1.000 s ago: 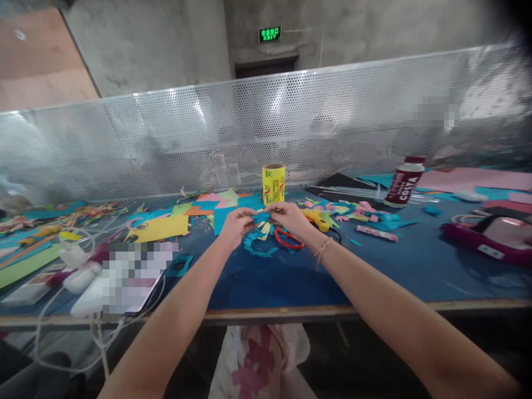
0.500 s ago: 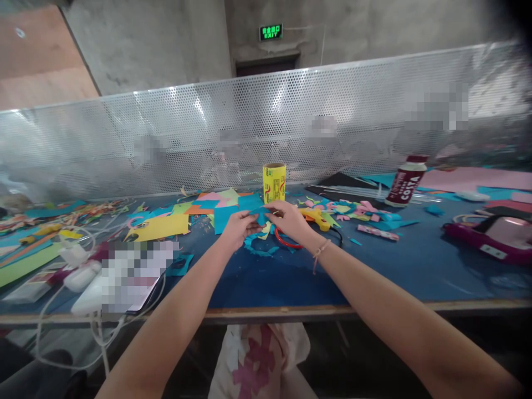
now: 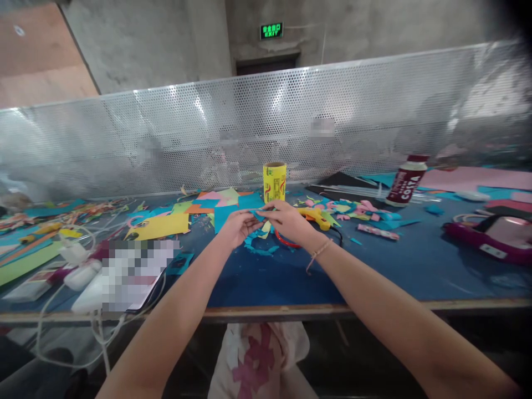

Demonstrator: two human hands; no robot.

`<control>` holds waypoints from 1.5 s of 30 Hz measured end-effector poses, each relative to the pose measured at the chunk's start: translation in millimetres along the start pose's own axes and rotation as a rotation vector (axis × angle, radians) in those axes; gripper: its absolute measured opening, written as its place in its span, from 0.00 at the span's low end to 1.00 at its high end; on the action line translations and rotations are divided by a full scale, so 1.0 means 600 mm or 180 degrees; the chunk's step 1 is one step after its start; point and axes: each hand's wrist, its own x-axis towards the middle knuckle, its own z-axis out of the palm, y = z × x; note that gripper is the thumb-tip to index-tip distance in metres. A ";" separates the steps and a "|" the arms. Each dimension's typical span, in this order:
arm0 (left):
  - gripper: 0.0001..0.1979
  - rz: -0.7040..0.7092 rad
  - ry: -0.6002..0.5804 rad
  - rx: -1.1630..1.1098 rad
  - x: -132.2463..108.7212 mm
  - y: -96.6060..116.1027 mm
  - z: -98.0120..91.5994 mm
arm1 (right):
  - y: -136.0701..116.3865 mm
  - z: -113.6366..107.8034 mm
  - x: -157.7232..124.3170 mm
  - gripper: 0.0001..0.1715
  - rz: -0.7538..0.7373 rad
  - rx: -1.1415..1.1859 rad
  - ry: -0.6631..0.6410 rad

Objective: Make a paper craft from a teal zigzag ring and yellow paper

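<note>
Above the middle of the blue table, my left hand (image 3: pixel 241 227) and my right hand (image 3: pixel 283 220) meet, fingertips pinched on a small piece of blue paper (image 3: pixel 258 215). Fingers cover most of that piece, so its shape is unclear. Below them on the table lies a curled ring of torn blue paper (image 3: pixel 260 246). Red scissor-like handles (image 3: pixel 286 241) show partly under my right hand. Just behind the hands stands a yellow roll (image 3: pixel 275 183) with a hollow core. A yellow glue gun (image 3: pixel 318 217) lies to the right of my right hand.
Coloured paper sheets (image 3: pixel 162 226) and scraps spread to the left. A power strip with white cables (image 3: pixel 85 274) lies front left. On the right are a Costa bottle (image 3: pixel 406 182), a glue stick (image 3: pixel 377 232) and a purple case (image 3: pixel 490 238). A perforated metal screen (image 3: pixel 187 138) closes off the back.
Both hands stay together over the same spot. My fingers have shifted slightly on the blue paper, and less of it shows now. My right wrist has tilted a little.
</note>
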 end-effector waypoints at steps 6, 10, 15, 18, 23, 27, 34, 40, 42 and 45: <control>0.04 0.0095 0.0065 0.0254 -0.006 0.003 0.006 | -0.013 -0.004 0.006 0.16 0.0565 0.0412 0.0115; 0.07 0.0304 0.0196 0.0578 -0.010 0.003 0.012 | -0.014 -0.003 0.011 0.10 0.1574 0.0832 0.0103; 0.10 0.0496 0.0322 0.0848 -0.010 0.000 0.013 | -0.009 -0.001 0.013 0.09 0.2474 0.2029 -0.0037; 0.11 0.0576 0.0336 0.0944 -0.009 0.000 0.012 | -0.011 -0.001 0.014 0.11 0.2802 0.2545 -0.0040; 0.13 0.0701 0.0239 0.1087 -0.006 0.000 0.007 | -0.013 0.002 0.014 0.12 0.3098 0.3214 0.0115; 0.12 0.0967 0.0069 0.1370 -0.003 -0.002 0.002 | -0.009 0.003 0.011 0.12 0.3295 0.3579 0.0216; 0.08 0.1252 0.0127 0.1565 -0.001 -0.004 -0.003 | -0.017 -0.006 0.015 0.06 0.3133 0.3894 0.0172; 0.08 0.1469 0.0034 0.1653 0.002 -0.007 -0.006 | -0.024 -0.005 0.017 0.11 0.2978 0.3841 0.0240; 0.09 0.1540 0.0032 0.1733 0.002 -0.008 -0.007 | -0.024 -0.002 0.016 0.14 0.2906 0.3741 0.0218; 0.09 0.1606 -0.0027 0.1719 0.001 -0.008 -0.007 | -0.024 0.000 0.016 0.18 0.2882 0.3629 0.0217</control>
